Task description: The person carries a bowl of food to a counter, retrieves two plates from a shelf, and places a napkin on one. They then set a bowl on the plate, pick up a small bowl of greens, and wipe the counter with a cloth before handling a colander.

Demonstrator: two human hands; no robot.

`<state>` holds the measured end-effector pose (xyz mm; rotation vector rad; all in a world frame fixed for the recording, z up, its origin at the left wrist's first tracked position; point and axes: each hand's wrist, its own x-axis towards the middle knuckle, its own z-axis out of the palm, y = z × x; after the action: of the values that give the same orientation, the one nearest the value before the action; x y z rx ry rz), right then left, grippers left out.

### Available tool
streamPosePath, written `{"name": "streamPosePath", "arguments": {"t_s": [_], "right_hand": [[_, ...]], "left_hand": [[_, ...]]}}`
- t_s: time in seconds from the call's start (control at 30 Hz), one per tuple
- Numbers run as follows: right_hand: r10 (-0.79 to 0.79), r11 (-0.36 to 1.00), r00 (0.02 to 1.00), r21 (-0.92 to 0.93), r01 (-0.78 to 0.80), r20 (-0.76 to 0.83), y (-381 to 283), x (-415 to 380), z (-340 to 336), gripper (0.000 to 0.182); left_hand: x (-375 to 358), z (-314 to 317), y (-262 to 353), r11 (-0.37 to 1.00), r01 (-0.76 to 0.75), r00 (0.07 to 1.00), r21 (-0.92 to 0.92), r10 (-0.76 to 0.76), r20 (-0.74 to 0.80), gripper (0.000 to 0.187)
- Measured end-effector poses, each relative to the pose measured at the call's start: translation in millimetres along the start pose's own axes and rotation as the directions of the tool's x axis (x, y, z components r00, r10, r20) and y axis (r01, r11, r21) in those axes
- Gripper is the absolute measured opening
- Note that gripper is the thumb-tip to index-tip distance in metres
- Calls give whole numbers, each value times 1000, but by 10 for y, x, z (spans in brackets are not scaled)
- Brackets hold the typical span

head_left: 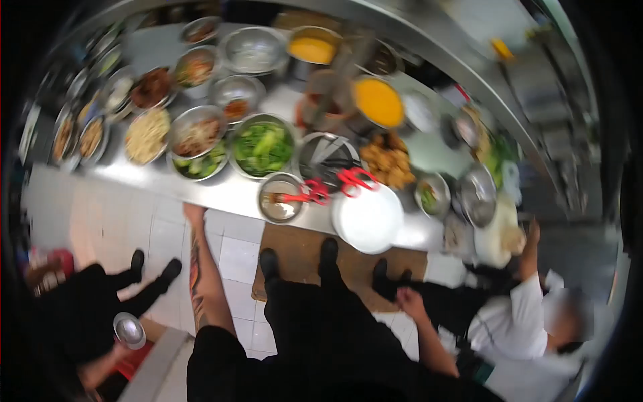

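My left hand touches the front edge of the steel counter; its fingers are too small and blurred to make out. Below the counter on the right, my right hand hangs in the air with its fingers curled, and no object shows in it. Nearest the counter's front are a bowl with a brush, red-handled scissors and a stack of white plates. Behind them stand a bowl of green vegetables and a bowl of noodles.
A co-worker in white reaches to the counter at right. Another person in black at left holds a metal bowl. Orange liquid and fried pieces stand farther back. A brown mat lies underfoot.
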<state>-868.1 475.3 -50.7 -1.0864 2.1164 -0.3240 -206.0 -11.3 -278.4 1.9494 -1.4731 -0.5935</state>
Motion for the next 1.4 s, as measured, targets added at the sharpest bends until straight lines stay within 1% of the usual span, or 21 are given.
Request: {"name": "streamPosePath", "arguments": {"t_s": [0.03,0.07,0.17,0.27,0.3,0.33,0.4,0.5,0.57,0.63,0.77,0.83,0.87,0.93,1.0,1.07,1.13,1.2,1.23,1.27,1.4], "right_hand": [[111,953,994,285,-106,0,-26,92,-59,26],[274,847,960,458,-269,58,-454,147,-284,29],[228,717,967,691,-88,-113,-686,465,-646,26],[230,596,965,802,-34,-130,-772,842,-912,30],[188,630,972,777,-8,-142,-761,953,-974,33],[198,587,975,809,-36,-101,-757,1060,-1029,37],[224,587,972,806,-76,-71,-794,1267,-1109,46],[209,539,974,841,-38,-90,-1095,1394,-1246,54],[294,493,953,866,-88,-70,-1439,1483,-1373,61],[220,479,975,875,-69,-44,-1474,1735,-1425,64],[163,448,986,893,-49,-28,-1394,2389,-1510,48],[148,516,979,855,45,-141,-1547,2527,-1670,43],[158,531,968,844,81,-192,-1643,2495,-1789,42],[64,669,968,731,138,-241,-1837,2197,-2163,35],[-61,767,964,606,211,-259,-1901,1829,-2441,24],[-89,813,978,553,180,-188,-1815,1550,-2554,18],[-92,854,988,500,143,-127,-1625,1400,-2508,16],[-38,854,995,514,80,-93,-1370,1350,-2321,14],[-51,837,997,542,75,-59,-1243,1385,-2219,14],[-8,841,997,539,47,-74,-1097,1442,-2118,13],[-45,840,975,520,155,-218,-812,1458,-1874,10]], "left_hand": [[-261,-360,751,709,406,904,-577,-403,141,22],[-411,-376,547,745,413,903,-524,-409,131,19],[-1053,-655,684,720,365,924,-590,-360,133,26],[-1879,-1145,836,732,411,905,-543,-398,149,25],[-2144,-1323,1116,791,421,900,-444,-427,92,27],[-2355,-1395,1030,763,375,925,-527,-348,155,24],[-2667,-1621,1625,708,438,889,-554,-432,151,19],[-3002,-1708,1748,772,389,920,-503,-353,169,18],[-3128,-1871,2315,798,345,937,-494,-263,230,17],[-3261,-1852,2712,788,377,909,-487,-215,356,19],[-3406,-1421,3700,734,419,813,-535,-40,582,27],[-3459,-940,4098,760,365,774,-538,73,629,27],[-3484,-664,4287,794,296,771,-531,129,623,26],[-3448,-574,5095,885,306,654,-351,72,753,25],[-3544,124,5169,839,390,564,-379,107,819,28],[-3663,601,5339,787,414,560,-457,175,810,19],[-3699,812,5546,830,361,529,-425,193,826,14],[-3909,1234,5512,858,271,687,-437,146,712,26],[-3919,1217,5590,896,245,689,-369,107,717,27],[-3985,1318,5563,896,152,769,-417,158,620,29],[-4072,1447,5609,817,378,733,-436,24,680,27]]}}
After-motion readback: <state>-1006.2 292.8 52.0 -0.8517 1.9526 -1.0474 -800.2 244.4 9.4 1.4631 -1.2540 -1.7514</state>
